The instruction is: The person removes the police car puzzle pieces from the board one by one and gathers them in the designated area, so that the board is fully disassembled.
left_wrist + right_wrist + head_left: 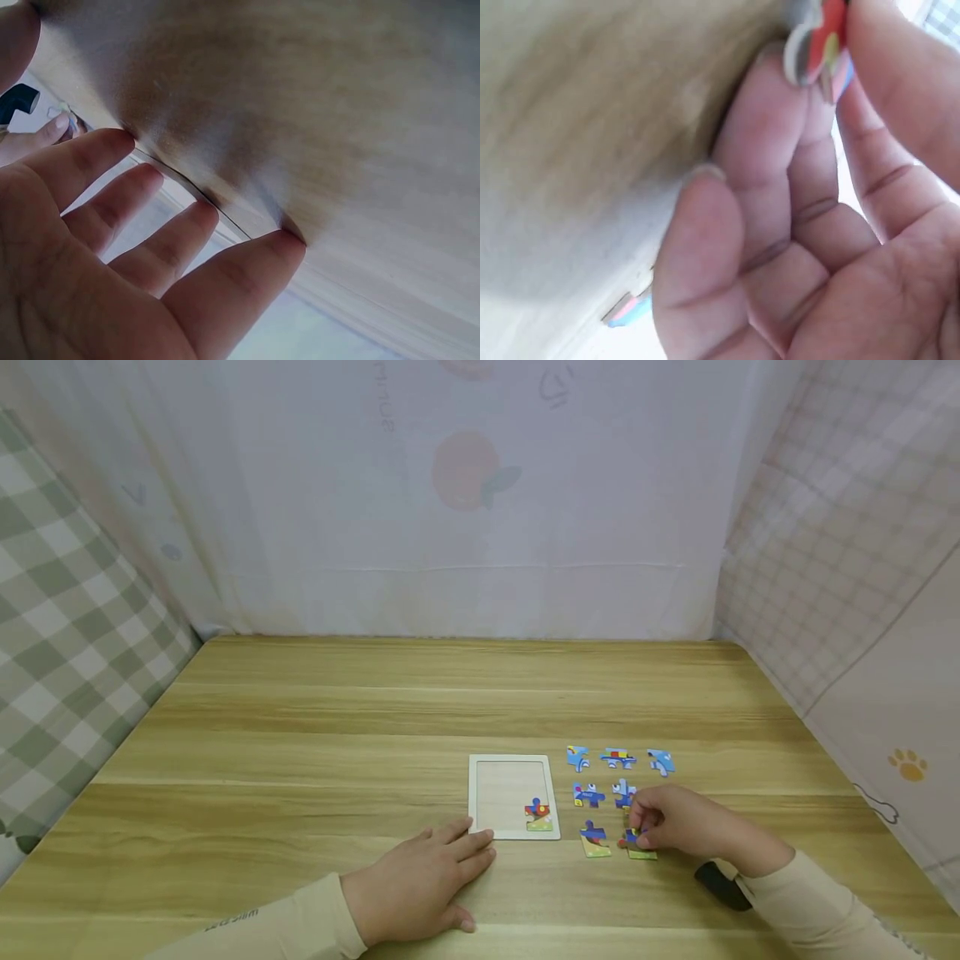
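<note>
My left hand [420,881] lies palm down, fingers straight, fingertips on the near left corner of a pale wooden puzzle tray [472,785]. In the left wrist view its fingers [247,274] rest along the tray's edge. A puzzle piece [538,818] with red, blue and green sits in the tray's near right corner. To the tray's right, my right hand [693,827] pinches a puzzle piece [829,41] with red and yellow on it between thumb and fingers, largely hidden. Beneath those fingertips a green-edged puzzle piece [642,854] shows on the table.
Loose puzzle pieces lie in rows right of the tray: blue ones at the back [577,757], two in the middle [588,795], another at the front [595,843]. The wooden table [300,735] extends left and behind. Fabric walls [480,527] enclose it.
</note>
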`<act>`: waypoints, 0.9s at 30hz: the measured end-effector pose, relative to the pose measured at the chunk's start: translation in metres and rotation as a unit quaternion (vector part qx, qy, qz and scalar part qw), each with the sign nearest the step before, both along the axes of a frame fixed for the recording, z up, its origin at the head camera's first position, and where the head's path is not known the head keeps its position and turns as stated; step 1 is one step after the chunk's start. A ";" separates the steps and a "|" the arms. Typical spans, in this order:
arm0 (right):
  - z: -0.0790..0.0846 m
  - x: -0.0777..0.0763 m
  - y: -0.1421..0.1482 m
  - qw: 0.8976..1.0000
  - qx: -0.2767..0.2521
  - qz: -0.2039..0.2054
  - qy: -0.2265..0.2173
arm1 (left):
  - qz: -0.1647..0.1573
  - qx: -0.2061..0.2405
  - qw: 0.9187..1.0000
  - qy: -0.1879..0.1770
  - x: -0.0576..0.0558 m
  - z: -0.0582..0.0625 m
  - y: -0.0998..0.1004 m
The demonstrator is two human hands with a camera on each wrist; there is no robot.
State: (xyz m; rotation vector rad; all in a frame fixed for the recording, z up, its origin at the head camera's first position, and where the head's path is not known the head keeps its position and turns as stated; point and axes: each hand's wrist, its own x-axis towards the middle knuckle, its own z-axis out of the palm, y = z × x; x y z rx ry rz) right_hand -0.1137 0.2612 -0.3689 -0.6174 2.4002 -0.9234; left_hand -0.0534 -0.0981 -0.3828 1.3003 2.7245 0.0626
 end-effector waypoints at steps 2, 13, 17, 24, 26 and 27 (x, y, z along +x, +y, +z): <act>0.000 0.001 -0.002 1.000 0.007 -0.006 0.011 | 0.001 0.000 1.000 0.000 0.000 0.000 0.000; 0.000 0.005 -0.006 0.999 0.030 -0.025 0.033 | 0.002 0.000 1.000 -0.002 0.000 -0.001 -0.001; 0.000 0.006 -0.006 0.999 0.032 -0.033 0.029 | 0.002 -0.001 1.000 -0.002 0.000 -0.001 -0.001; -0.001 0.006 -0.006 0.998 0.037 -0.033 0.031 | 0.002 -0.003 1.000 -0.007 0.000 0.000 0.000; -0.001 0.006 -0.005 0.998 0.037 -0.034 0.030 | 0.000 -0.002 1.000 -0.006 0.000 0.000 0.000; -0.001 0.006 -0.004 0.998 0.037 -0.033 0.030 | -0.001 -0.002 1.000 -0.005 0.000 0.000 0.000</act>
